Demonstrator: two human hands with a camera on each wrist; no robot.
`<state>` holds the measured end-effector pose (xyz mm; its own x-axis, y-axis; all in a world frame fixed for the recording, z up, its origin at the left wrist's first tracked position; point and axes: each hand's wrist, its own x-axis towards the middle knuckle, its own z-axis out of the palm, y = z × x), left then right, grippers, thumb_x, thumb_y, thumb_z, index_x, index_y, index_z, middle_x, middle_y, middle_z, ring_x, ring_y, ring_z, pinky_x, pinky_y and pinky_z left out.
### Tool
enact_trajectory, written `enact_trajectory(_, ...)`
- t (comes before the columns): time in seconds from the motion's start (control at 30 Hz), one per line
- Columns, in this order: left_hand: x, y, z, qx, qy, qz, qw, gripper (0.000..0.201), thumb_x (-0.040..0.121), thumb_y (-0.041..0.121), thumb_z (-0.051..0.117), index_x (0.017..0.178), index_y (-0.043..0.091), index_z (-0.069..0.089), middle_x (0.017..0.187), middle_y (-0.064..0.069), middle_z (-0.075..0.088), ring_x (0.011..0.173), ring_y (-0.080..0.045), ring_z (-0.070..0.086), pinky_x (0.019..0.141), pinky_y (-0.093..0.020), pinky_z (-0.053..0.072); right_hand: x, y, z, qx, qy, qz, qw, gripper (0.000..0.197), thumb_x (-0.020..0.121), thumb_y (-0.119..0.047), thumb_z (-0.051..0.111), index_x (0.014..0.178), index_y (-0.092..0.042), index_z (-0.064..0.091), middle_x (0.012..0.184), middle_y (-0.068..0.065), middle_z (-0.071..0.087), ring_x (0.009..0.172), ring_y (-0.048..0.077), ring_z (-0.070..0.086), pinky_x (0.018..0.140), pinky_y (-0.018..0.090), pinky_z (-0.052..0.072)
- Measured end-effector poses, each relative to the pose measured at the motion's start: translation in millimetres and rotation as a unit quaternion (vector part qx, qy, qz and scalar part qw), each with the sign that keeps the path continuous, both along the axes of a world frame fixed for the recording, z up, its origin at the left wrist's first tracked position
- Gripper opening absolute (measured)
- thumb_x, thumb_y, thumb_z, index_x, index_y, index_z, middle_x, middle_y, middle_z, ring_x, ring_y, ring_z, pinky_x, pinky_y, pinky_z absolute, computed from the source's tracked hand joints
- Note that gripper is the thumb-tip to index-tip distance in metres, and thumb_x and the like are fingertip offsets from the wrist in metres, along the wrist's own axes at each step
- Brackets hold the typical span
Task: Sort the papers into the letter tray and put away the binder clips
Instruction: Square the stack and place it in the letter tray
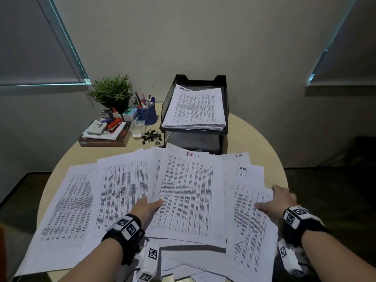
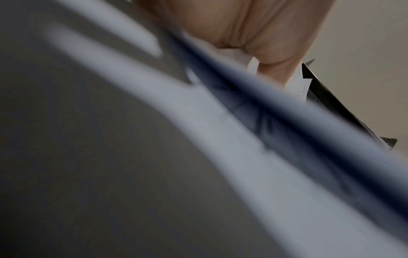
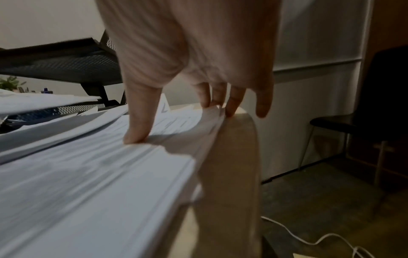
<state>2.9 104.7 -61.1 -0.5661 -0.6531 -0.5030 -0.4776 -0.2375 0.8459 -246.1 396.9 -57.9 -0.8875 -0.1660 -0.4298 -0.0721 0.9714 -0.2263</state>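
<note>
Papers (image 1: 187, 192) under both hands, seemingly pinched.

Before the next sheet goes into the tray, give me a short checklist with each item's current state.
1. Left hand has a sheet: ok, thumb on top of the centre sheet, fingers under it.
2. Right hand steadies the right pile: ok, thumb presses on top, fingers at its edge.
3. Room in the top tray: ok, it holds a stack but is open above.
4. Lower tier's room: cannot tell, mostly hidden.
5. Path to the tray: ok, only flat papers lie between.
6. Binder clips put away: not ok, loose on the table left of the tray.
</note>
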Motion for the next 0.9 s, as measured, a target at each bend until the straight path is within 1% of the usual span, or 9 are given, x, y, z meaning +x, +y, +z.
enact_trajectory(0.13, -6.3, 7.9, -1.7, -0.009, -0.028, -0.012, 0.999, 0.021, 0.091, 0.011, 0.057, 0.108, -0.001, 0.055, 0.069, -0.006, 0.051, 0.060, -0.016, 0.046, 0.048, -0.019, 0.039, -3.1, 7.8, 2.8, -0.064, -0.056, -0.043, 0.995, 0.065, 0.069, -0.030, 0.080, 0.121, -0.011, 0.045, 0.116, 0.011, 0.057, 0.105, 0.029, 0.053, 0.083, 0.035, 0.047)
enact_trajectory(0.27, -5.8, 8.5, -2.0, 0.008, -0.031, 0.006, 0.999, 0.016, 0.091, 0.007, 0.056, 0.103, -0.003, 0.056, 0.060, -0.004, 0.043, 0.050, -0.015, 0.038, 0.040, -0.018, 0.033, 5.6, 15.4, 2.7, -0.209, 0.018, -0.124, 0.970, 0.014, 0.075, -0.004, 0.066, 0.081, -0.002, 0.054, 0.087, 0.016, 0.061, 0.073, 0.026, 0.053, 0.064, 0.031, 0.042)
enact_trajectory(0.33, -4.2, 9.7, -0.5, 0.013, -0.024, 0.008, 1.000, 0.017, 0.092, 0.006, 0.055, 0.105, -0.004, 0.056, 0.061, -0.004, 0.042, 0.051, -0.015, 0.038, 0.042, -0.019, 0.033, 11.4, 21.0, 2.1, -0.300, 0.000, -0.180, 0.937, 0.014, 0.077, -0.001, 0.066, 0.087, -0.001, 0.058, 0.090, 0.016, 0.062, 0.077, 0.027, 0.057, 0.069, 0.032, 0.045)
enact_trajectory(0.43, -2.1, 10.1, 0.1, 0.007, -0.028, 0.016, 0.999, 0.016, 0.091, 0.007, 0.056, 0.104, -0.002, 0.057, 0.061, -0.004, 0.046, 0.052, -0.015, 0.040, 0.046, -0.021, 0.033, 22.3, 29.1, -7.3, -0.449, -0.142, -0.257, 0.844, 0.032, 0.081, 0.007, 0.064, 0.112, 0.001, 0.057, 0.103, 0.020, 0.065, 0.090, 0.030, 0.063, 0.079, 0.039, 0.051)
enact_trajectory(0.47, -1.4, 10.2, 1.3, 0.006, -0.031, 0.013, 0.999, 0.017, 0.091, 0.008, 0.056, 0.105, -0.002, 0.057, 0.060, -0.003, 0.046, 0.052, -0.015, 0.041, 0.046, -0.021, 0.034, 27.3, 30.3, -10.7, -0.457, -0.180, -0.258, 0.832, 0.036, 0.082, 0.008, 0.062, 0.117, 0.002, 0.057, 0.106, 0.020, 0.066, 0.093, 0.031, 0.064, 0.085, 0.043, 0.050)
enact_trajectory(0.53, -0.5, 10.3, 3.7, 0.009, -0.034, 0.011, 0.999, 0.018, 0.091, 0.009, 0.056, 0.106, -0.002, 0.057, 0.060, -0.002, 0.047, 0.051, -0.014, 0.041, 0.046, -0.021, 0.034, 35.1, 31.3, -16.3, -0.440, -0.184, -0.233, 0.847, 0.037, 0.085, 0.008, 0.060, 0.121, 0.003, 0.056, 0.106, 0.018, 0.066, 0.093, 0.032, 0.064, 0.087, 0.045, 0.050)
enact_trajectory(0.63, -0.3, 11.5, 8.0, 0.015, -0.035, 0.011, 0.999, 0.015, 0.091, 0.007, 0.056, 0.104, -0.001, 0.057, 0.058, -0.001, 0.046, 0.050, -0.013, 0.041, 0.046, -0.020, 0.034, 33.3, 31.0, -2.6, -0.432, -0.080, -0.212, 0.873, 0.027, 0.088, 0.001, 0.058, 0.115, -0.001, 0.060, 0.092, 0.013, 0.067, 0.082, 0.028, 0.064, 0.070, 0.037, 0.051)
enact_trajectory(0.73, 1.1, 12.0, 12.0, 0.019, -0.046, 0.009, 0.999, 0.015, 0.091, 0.008, 0.057, 0.103, -0.002, 0.056, 0.059, 0.000, 0.048, 0.049, -0.012, 0.043, 0.047, -0.019, 0.036, 17.0, 32.6, 23.9, -0.455, -0.027, -0.206, 0.866, 0.026, 0.088, -0.003, 0.057, 0.114, -0.003, 0.060, 0.090, 0.018, 0.067, 0.081, 0.032, 0.065, 0.075, 0.043, 0.052)
enact_trajectory(0.9, 2.2, 9.3, 11.8, 0.013, -0.053, 0.003, 0.999, 0.025, 0.090, 0.010, 0.059, 0.112, -0.003, 0.057, 0.067, -0.001, 0.053, 0.060, -0.014, 0.048, 0.076, -0.032, 0.048, -8.9, 42.8, 70.6, -0.501, 0.015, -0.184, 0.846, 0.009, 0.085, -0.010, 0.064, 0.094, -0.010, 0.067, 0.071, 0.008, 0.074, 0.084, 0.036, 0.068, 0.083, 0.048, 0.051)
